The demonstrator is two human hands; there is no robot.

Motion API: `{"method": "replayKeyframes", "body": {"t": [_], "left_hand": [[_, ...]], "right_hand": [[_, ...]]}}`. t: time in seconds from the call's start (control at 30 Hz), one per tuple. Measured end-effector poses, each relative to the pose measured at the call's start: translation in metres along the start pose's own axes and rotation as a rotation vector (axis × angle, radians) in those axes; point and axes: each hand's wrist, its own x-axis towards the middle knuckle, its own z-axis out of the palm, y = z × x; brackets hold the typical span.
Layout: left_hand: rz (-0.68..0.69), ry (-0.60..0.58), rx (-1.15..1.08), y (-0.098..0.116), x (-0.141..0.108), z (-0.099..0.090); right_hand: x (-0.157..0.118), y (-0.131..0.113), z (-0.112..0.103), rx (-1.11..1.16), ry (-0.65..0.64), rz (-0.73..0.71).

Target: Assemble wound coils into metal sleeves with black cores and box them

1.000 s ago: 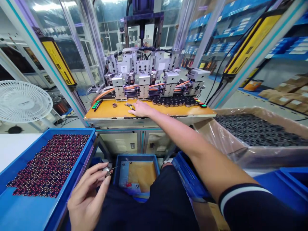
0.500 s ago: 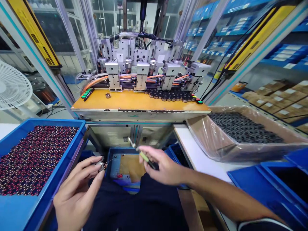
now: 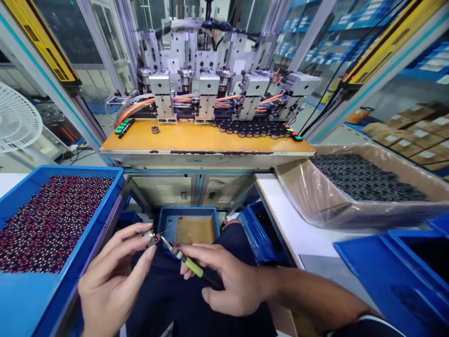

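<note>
Between the thumb and fingers of my left hand [image 3: 114, 276] is a small round metal part [image 3: 151, 238] with thin wires sticking out to the right. My right hand [image 3: 233, 281] is wrapped round pliers [image 3: 191, 266] with green and black handles. The narrow tips of the pliers are at the wires, beside the metal part; whether they grip a wire is too small to tell. Both hands are above my lap, in front of a blue bin [image 3: 189, 210] on the floor.
Ahead, an orange bench [image 3: 189, 138] carries a machine [image 3: 208, 89] and a row of dark round parts [image 3: 252, 128]. A blue tray [image 3: 121, 174] of small parts stands left. At right are a lined carton [image 3: 315, 213] and blue bins [image 3: 382, 262].
My right hand has brought the pliers left and down, so their tips now meet the wires at the metal part. My left hand keeps its hold. The view has shifted slightly.
</note>
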Motion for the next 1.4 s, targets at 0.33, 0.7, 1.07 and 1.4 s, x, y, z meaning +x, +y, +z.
{"method": "replayKeyframes", "body": {"t": [0.33, 0.7, 1.07, 1.4], "left_hand": [[0.060, -0.030, 0.006, -0.001, 0.001, -0.001], [0.076, -0.034, 0.008, -0.002, 0.001, 0.001], [0.193, -0.083, 0.007, -0.012, 0.006, -0.002], [0.307, -0.067, -0.165, -0.017, 0.005, 0.000]], "right_hand": [[0.005, -0.006, -0.001, 0.188, -0.027, 0.153], [0.007, -0.012, 0.000, 0.263, -0.019, 0.298], [0.001, -0.015, -0.009, 0.502, -0.040, 0.489], [-0.006, -0.024, -0.016, 0.361, -0.078, 0.412]]}}
